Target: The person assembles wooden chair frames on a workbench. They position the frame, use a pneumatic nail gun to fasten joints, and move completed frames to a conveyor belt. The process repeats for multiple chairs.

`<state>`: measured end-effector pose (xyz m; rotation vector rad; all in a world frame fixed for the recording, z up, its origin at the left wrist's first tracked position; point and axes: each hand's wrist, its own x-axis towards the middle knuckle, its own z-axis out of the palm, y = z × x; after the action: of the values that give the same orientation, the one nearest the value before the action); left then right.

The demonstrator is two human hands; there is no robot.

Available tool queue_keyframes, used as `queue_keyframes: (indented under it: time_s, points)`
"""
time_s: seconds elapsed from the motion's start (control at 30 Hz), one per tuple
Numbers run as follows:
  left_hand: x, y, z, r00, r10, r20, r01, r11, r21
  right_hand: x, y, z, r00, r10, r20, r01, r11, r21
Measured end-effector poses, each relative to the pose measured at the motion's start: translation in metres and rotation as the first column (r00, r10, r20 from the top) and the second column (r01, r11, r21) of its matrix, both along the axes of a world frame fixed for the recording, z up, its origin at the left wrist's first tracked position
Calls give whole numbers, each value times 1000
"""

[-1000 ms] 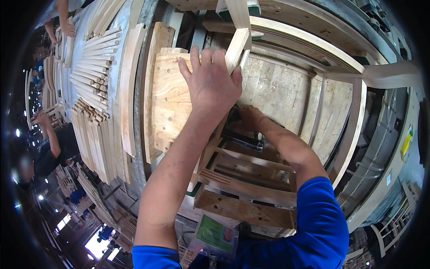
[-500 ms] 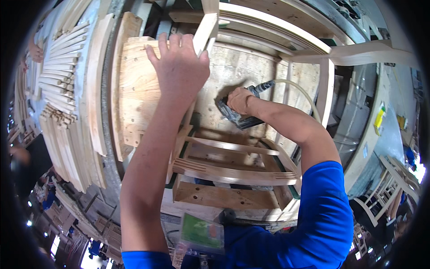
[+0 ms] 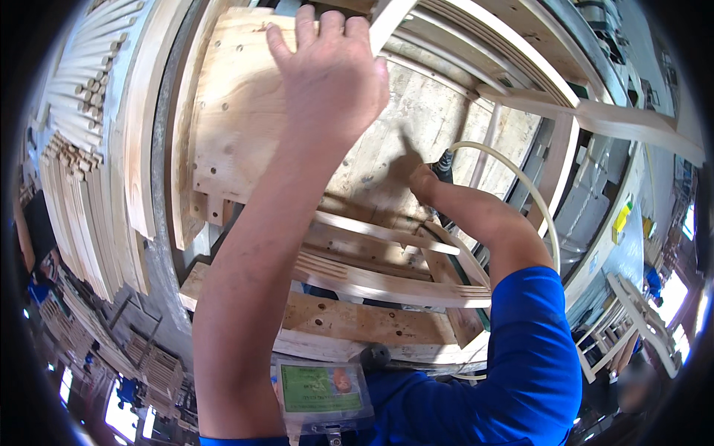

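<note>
My left hand (image 3: 327,78) is closed over a pale wooden chair-like frame (image 3: 393,22) at the far side, knuckles up, its fingertips partly hidden. Beside it on the left lies a flat plywood board (image 3: 236,100) with drilled holes. My right hand (image 3: 425,184) is wrapped round the handle of a dark air nail gun (image 3: 444,165), inside the frame's right half. The gun's body is mostly hidden behind the hand and forearm. A pale air hose (image 3: 520,175) loops from its handle. Slotted rails (image 3: 394,286) of the frame cross in front of me.
On the left, thin wooden sticks (image 3: 78,89) are stacked next to long pale slats (image 3: 82,215). A wooden bar (image 3: 632,123) juts out at the right. Farther right stands a pale chair frame (image 3: 621,327). A badge (image 3: 320,390) hangs at my chest.
My right hand has moved right and nearer with the nail gun, which is now turned and mostly out of sight. The view has shifted; my left hand still grips the frame.
</note>
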<state>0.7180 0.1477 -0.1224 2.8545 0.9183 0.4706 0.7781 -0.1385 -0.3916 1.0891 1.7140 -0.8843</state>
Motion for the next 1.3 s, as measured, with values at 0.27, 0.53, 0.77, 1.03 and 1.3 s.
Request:
queue_keyframes:
  time_s: [0.27, 0.53, 0.77, 1.03, 1.3]
  points:
    - [3, 0, 17, 994, -28, 104, 41, 991, -125, 1, 69, -10, 953, -300, -41, 303, 946, 117]
    - [3, 0, 5, 1000, -25, 16, 24, 1000, 11, 15, 59, 109, 963, -258, 84, 261, 965, -31]
    - [0, 3, 7, 991, 23, -128, -40, 990, -132, 29, 4, 296, 868, -491, 76, 366, 735, 571]
    - [6, -43, 65, 994, 5, -113, 7, 994, 106, 24, -193, 566, 405, -793, -455, 547, -188, 816]
    - [-75, -102, 106, 952, 53, -301, -61, 998, -16, 25, -468, 548, -184, -859, -478, 190, -508, 840]
